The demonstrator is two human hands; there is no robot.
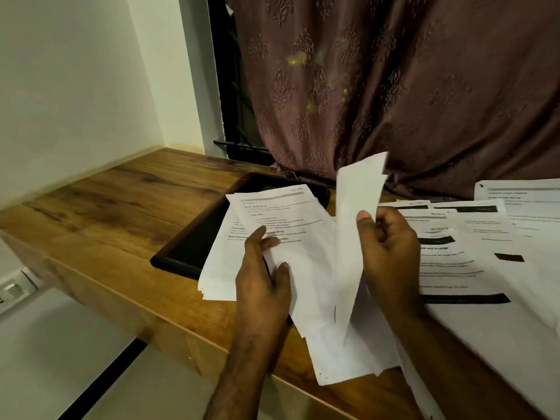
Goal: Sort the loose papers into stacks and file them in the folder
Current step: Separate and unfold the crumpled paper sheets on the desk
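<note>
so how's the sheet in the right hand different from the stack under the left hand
The sheet stands on edge, lifted and curled, pinched by the right hand; the stack lies flat, partly over the black folder, with the left hand on it. The sheet shows a blank side; the stack shows print. Both are white paper.

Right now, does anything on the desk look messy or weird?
Yes. The printed pages on the right lie fanned and overlapping, not squared into a stack. The left stack hangs crookedly over the black folder. The right hand pinches one sheet upright, so it bends in the air.
</note>
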